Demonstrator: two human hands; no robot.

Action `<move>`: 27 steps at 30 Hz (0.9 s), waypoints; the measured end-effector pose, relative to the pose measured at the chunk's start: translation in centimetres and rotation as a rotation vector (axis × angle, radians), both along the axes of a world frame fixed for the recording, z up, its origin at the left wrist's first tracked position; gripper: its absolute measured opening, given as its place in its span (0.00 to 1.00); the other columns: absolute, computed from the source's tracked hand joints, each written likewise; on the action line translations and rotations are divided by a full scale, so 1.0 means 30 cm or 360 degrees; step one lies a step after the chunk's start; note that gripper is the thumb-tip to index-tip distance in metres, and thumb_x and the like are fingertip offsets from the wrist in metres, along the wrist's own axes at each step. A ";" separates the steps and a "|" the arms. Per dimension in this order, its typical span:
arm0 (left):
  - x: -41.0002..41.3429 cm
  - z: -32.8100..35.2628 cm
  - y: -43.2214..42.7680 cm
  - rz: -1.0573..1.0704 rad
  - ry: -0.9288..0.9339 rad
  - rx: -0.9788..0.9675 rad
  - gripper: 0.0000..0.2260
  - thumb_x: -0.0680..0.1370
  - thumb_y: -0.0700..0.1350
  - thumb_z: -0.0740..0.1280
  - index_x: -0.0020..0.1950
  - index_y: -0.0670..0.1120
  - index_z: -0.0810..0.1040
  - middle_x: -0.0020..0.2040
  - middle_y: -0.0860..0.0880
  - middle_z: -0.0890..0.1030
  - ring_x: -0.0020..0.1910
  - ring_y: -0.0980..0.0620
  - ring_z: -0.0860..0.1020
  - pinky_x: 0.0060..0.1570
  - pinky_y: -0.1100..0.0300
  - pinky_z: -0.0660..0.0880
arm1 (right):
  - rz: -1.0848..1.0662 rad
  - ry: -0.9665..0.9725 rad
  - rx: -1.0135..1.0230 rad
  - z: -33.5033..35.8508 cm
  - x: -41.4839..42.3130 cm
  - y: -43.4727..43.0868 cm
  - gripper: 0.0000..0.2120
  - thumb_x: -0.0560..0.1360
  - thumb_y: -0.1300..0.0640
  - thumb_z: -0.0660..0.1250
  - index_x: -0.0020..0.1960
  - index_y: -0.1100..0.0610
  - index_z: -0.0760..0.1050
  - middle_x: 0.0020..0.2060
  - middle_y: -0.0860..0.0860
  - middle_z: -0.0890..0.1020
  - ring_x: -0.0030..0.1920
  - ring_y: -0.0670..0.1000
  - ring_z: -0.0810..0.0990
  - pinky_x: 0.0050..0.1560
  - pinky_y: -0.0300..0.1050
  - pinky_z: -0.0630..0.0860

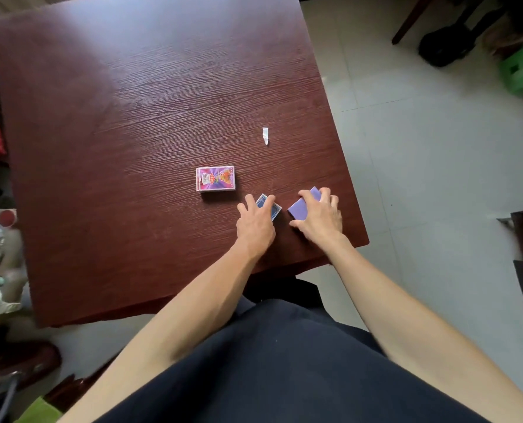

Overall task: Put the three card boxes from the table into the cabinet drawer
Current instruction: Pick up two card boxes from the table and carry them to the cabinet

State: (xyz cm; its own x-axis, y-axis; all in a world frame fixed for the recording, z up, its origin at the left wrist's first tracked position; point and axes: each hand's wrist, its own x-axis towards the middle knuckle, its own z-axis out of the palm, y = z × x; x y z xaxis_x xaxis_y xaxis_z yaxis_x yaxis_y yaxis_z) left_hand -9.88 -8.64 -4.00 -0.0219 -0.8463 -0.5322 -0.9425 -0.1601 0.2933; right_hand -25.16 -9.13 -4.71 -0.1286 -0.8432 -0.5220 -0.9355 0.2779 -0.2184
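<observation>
Our left hand wraps a blue box; our right hand wraps a purple box. A pink box sits beside the blue box, on the table.

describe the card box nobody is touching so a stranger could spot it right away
On the dark red wooden table, look near the front edge where both hands rest. Left of the left hand, lying flat and apart from it, is the free box. Its face is a bright pink and purple print with a white border, whereas the blue box and purple box are plainer and under hands.
</observation>
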 end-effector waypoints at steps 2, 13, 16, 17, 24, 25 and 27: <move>0.029 0.006 0.006 0.0043 0.0064 0.0047 0.29 0.73 0.41 0.67 0.71 0.56 0.62 0.64 0.42 0.64 0.59 0.40 0.67 0.51 0.45 0.76 | -0.0035 -0.0054 -0.0010 -0.001 -0.003 0.001 0.37 0.70 0.45 0.77 0.75 0.46 0.67 0.70 0.56 0.65 0.68 0.60 0.66 0.62 0.56 0.74; 0.392 0.113 0.270 0.0936 0.1082 0.0383 0.30 0.71 0.48 0.75 0.69 0.62 0.67 0.60 0.47 0.77 0.53 0.50 0.81 0.46 0.52 0.83 | -0.0754 -0.1070 0.0163 0.075 -0.005 0.254 0.30 0.61 0.35 0.78 0.61 0.36 0.74 0.56 0.45 0.81 0.56 0.47 0.81 0.55 0.46 0.78; 0.501 0.130 0.409 0.1252 0.1207 0.0504 0.27 0.71 0.46 0.74 0.65 0.65 0.70 0.55 0.47 0.80 0.48 0.50 0.84 0.40 0.57 0.82 | -0.0897 -0.1233 0.0262 0.076 -0.004 0.380 0.23 0.63 0.35 0.76 0.57 0.34 0.77 0.49 0.46 0.86 0.51 0.45 0.85 0.46 0.39 0.75; 0.530 0.131 0.451 0.1309 0.1218 0.0548 0.26 0.72 0.45 0.74 0.63 0.67 0.71 0.54 0.46 0.80 0.48 0.49 0.84 0.40 0.57 0.82 | -0.0954 -0.1265 0.0281 0.078 -0.003 0.422 0.21 0.63 0.34 0.75 0.55 0.32 0.78 0.47 0.46 0.86 0.48 0.43 0.85 0.44 0.37 0.74; 0.582 0.110 0.584 0.1221 0.1224 0.0770 0.22 0.75 0.41 0.69 0.61 0.65 0.72 0.56 0.37 0.79 0.47 0.44 0.82 0.38 0.57 0.81 | -0.1402 -0.1233 0.0283 0.093 -0.036 0.666 0.28 0.68 0.30 0.65 0.65 0.40 0.77 0.58 0.47 0.82 0.56 0.53 0.83 0.44 0.43 0.75; 0.570 0.110 0.577 0.1146 0.1222 0.0807 0.22 0.75 0.41 0.69 0.63 0.63 0.72 0.55 0.38 0.79 0.44 0.46 0.82 0.38 0.58 0.80 | -0.1466 -0.1219 0.0253 0.096 -0.044 0.700 0.29 0.68 0.30 0.64 0.65 0.41 0.77 0.58 0.47 0.83 0.55 0.52 0.83 0.42 0.42 0.75; 0.530 0.109 0.547 0.0960 0.1188 0.0859 0.23 0.75 0.42 0.69 0.65 0.61 0.71 0.54 0.40 0.79 0.40 0.50 0.83 0.37 0.59 0.79 | -0.1615 -0.1215 0.0188 0.104 -0.060 0.776 0.29 0.67 0.30 0.65 0.64 0.39 0.77 0.56 0.46 0.84 0.53 0.51 0.84 0.42 0.41 0.75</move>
